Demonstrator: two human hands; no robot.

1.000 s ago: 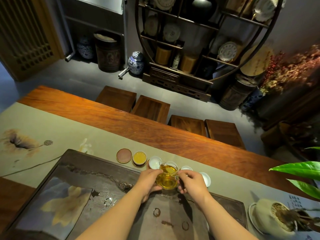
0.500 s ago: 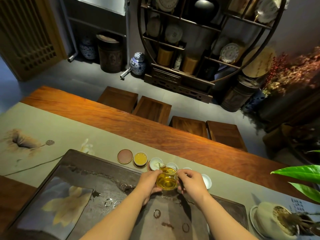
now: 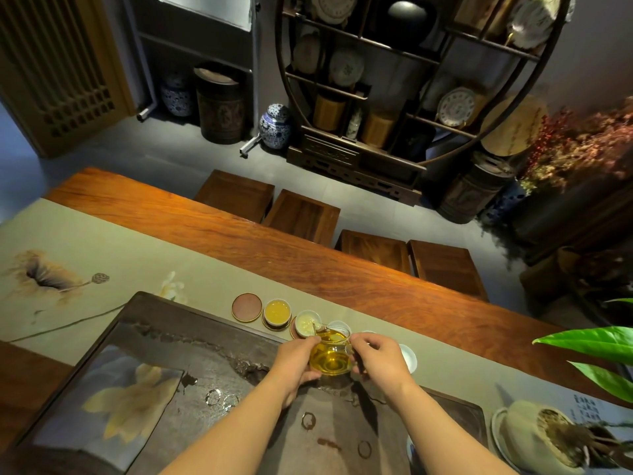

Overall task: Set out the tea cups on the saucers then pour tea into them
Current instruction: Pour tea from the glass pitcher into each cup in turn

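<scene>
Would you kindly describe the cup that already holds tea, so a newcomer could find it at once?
Start at the dark stone tea tray; along its far edge a row of small round pieces runs across the grey-green table runner. The full cup is second from the left, just right of the bare reddish saucer. It alone is full of amber tea.

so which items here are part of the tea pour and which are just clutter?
In the job:
- glass pitcher of tea, held by left hand and right hand
- filled cup
- cup being filled
- empty saucer
- white cup to the right

Lying about:
- display shelf
- blue-and-white jar
- stools
- green leaves
</scene>
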